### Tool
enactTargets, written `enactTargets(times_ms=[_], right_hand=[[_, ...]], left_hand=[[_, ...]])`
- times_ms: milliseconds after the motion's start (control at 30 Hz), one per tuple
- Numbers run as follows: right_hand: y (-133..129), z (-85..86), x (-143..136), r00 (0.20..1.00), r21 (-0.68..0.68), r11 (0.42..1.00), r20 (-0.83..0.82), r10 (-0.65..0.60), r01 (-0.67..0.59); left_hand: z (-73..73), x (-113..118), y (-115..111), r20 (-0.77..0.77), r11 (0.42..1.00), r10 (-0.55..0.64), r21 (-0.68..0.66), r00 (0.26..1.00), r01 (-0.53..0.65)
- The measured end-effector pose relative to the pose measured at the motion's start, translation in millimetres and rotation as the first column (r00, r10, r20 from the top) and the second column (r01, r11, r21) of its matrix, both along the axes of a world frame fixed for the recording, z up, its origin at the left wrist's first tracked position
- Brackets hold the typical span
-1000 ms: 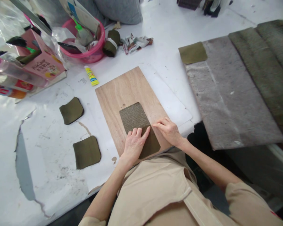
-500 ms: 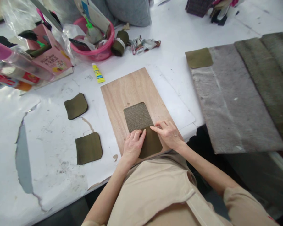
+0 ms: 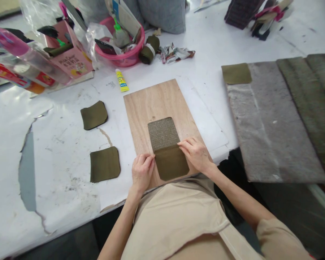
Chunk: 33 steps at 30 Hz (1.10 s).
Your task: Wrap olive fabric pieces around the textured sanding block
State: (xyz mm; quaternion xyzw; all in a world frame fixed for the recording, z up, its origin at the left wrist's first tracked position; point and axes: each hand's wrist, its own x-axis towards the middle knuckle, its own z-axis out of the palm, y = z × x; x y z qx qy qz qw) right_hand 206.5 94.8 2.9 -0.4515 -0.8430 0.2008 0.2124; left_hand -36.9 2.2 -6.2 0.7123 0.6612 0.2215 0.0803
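An olive fabric piece (image 3: 172, 163) lies on the wooden board (image 3: 158, 92), its upper edge along a speckled, greyish-brown textured panel (image 3: 164, 133). Whether the two are joined cannot be made out. My left hand (image 3: 142, 170) pinches the fabric's upper left corner between thumb and fingers. At the upper right corner, my right hand (image 3: 194, 153) is closed in a pinch on the same fabric. Left of the board lie two olive pieces with cut corners, a farther olive piece (image 3: 94, 115) and a nearer olive piece (image 3: 105, 164).
Behind the board are a yellow tube (image 3: 122, 81), a pink basin (image 3: 119, 59) of tools, a rolled olive strip (image 3: 149, 50) and crumpled wrappers (image 3: 176, 54). A pink box (image 3: 73, 63) and bottles stand at the left. A grey sheet (image 3: 271, 115) overhangs the table edge at right.
My left hand has moved left, from lying on the fabric to its left corner, and its fingers have closed. My right fingers have drawn together at the right corner. The view has shifted slightly.
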Motion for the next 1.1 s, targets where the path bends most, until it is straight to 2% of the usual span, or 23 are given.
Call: enactTargets(times_ms=[100,233,333,433,533,633,700,767,833,867,933,1033,1100], right_hand=[[4,7.2,-13,0.991,-0.023,0.996,0.101,0.084,-0.083],[15,10.9,-23,0.966,-0.072,0.990,0.223,0.132,-0.119],[23,14.6,-24,0.948,-0.159,0.976,0.256,0.188,-0.151],[26,22.5,-24,0.940,-0.154,0.968,0.247,0.234,-0.200],[20,32.7,-22,0.960,-0.162,0.962,0.141,0.242,-0.218],[10,35.0,-13,0.976,-0.351,0.912,-0.118,0.183,-0.213],[8,26.4,-4,0.974,-0.455,0.875,-0.216,0.071,-0.164],[11,10.6,4,0.973,-0.478,0.872,-0.232,-0.010,-0.105],[14,-7.1,7,0.986,-0.438,0.897,-0.165,-0.021,-0.054],[14,-14.8,7,0.993,-0.395,0.917,-0.115,0.013,-0.057],[13,-25.6,5,0.997,-0.255,0.965,-0.065,0.049,-0.064],[6,-31.4,0,0.998,-0.063,0.997,-0.053,0.033,-0.036],[3,-31.7,-2,0.999,-0.002,1.000,-0.037,0.024,-0.024]], left_hand=[[2.0,3,3,0.032,1.000,0.013,0.004,0.999,-0.013],[2.2,7,4,0.011,1.000,-0.011,0.007,1.000,0.011],[1.9,8,6,-0.017,0.999,-0.035,0.001,0.999,0.035],[3.5,11,13,-0.040,0.997,-0.076,0.022,0.996,0.077],[7.8,21,24,-0.072,0.988,-0.142,0.052,0.987,0.146],[14.4,33,32,-0.108,0.970,-0.234,0.035,0.966,0.239],[19.8,37,36,-0.082,0.960,-0.280,-0.029,0.956,0.279],[26.8,35,37,-0.001,0.955,-0.284,-0.088,0.959,0.283],[35.9,28,35,0.159,0.957,-0.234,-0.136,0.959,0.256],[41.0,21,32,0.259,0.960,-0.192,-0.152,0.947,0.236],[50.7,4,24,0.428,0.972,-0.064,-0.177,0.902,0.153],[58.3,-34,6,0.506,0.974,0.202,-0.193,0.839,-0.118],[56.4,-64,-6,0.499,0.934,0.355,-0.154,0.791,-0.322]])
